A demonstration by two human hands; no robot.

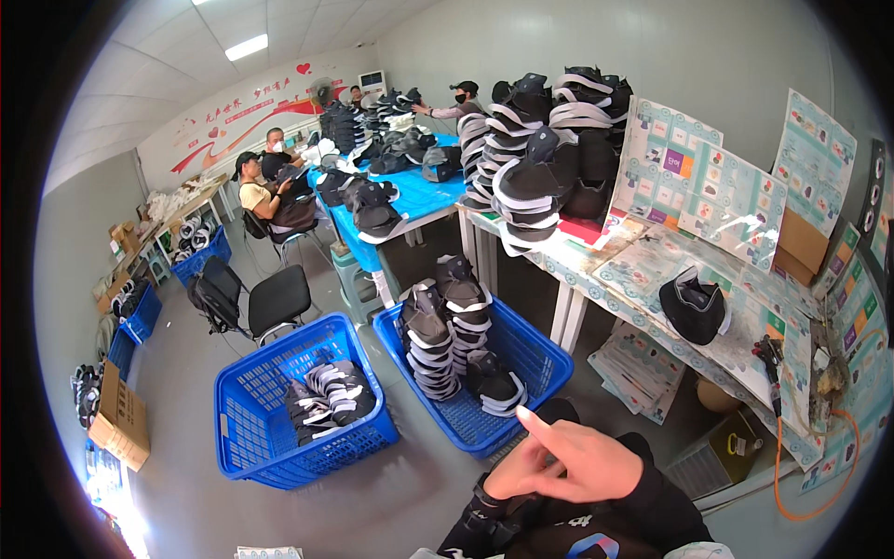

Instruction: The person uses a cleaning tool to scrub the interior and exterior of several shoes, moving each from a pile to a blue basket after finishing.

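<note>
My right hand (593, 458) is in front of my body, its fingers stretched out to the left across my left hand. No object shows in it. My left hand (510, 473), a dark band at its wrist, is partly covered by the right one, and its fingers are hidden. Just beyond the hands is a blue plastic basket (556, 370). In it stand two stacks of black caps (430, 345) with pale brims, and a shorter pile of caps (495, 382) lies nearest my hands. A single black cap (694, 307) rests on the worktable to the right.
Another blue basket (233, 410) with caps stands left, near a black chair (279, 296). The worktable (643, 265) holds tall cap stacks (531, 186) and a dark hand tool (771, 359); an orange hose (852, 475) hangs below. Other people sit around the blue-covered table (424, 200).
</note>
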